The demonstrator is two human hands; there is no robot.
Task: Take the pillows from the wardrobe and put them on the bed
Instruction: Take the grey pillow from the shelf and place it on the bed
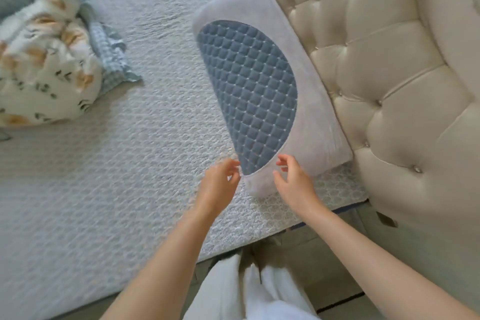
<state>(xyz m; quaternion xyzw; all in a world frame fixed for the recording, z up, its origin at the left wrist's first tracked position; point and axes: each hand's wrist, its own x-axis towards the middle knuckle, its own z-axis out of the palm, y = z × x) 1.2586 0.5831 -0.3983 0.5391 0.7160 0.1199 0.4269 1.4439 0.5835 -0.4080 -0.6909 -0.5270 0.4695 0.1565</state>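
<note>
Hands: I see both held over the near end of the pillow, fingers loosely curled and parted, neither one gripping anything.
Left hand: it hovers just beside the pillow's near left corner, fingertips close to the edge of the blue panel; I cannot tell whether they brush the fabric.
Right hand: it sits above the pillow's near end, thumb and fingers spread, empty.
Pillow: a grey contour pillow with a half-round blue quilted panel, lying flat on the bed along the right side, its long edge just beside the headboard.
Bed: covered by a pale textured mattress pad, bare across the middle and near left.
Headboard: cream, tufted and buttoned, filling the right of the view.
Bedding heap: a bundle of floral and blue checked fabric at the far left, well apart from the pillow; I cannot tell whether a second pillow is in it.
Wardrobe: not in view, so I cannot say what remains inside.
Done, as I judge it: one pillow is on the bed and looks released or nearly so.
Left, as I judge it: the task speaks of pillows, so I expect at least one more trip to the wardrobe, and perhaps a small nudge to square this one against the headboard.
</note>
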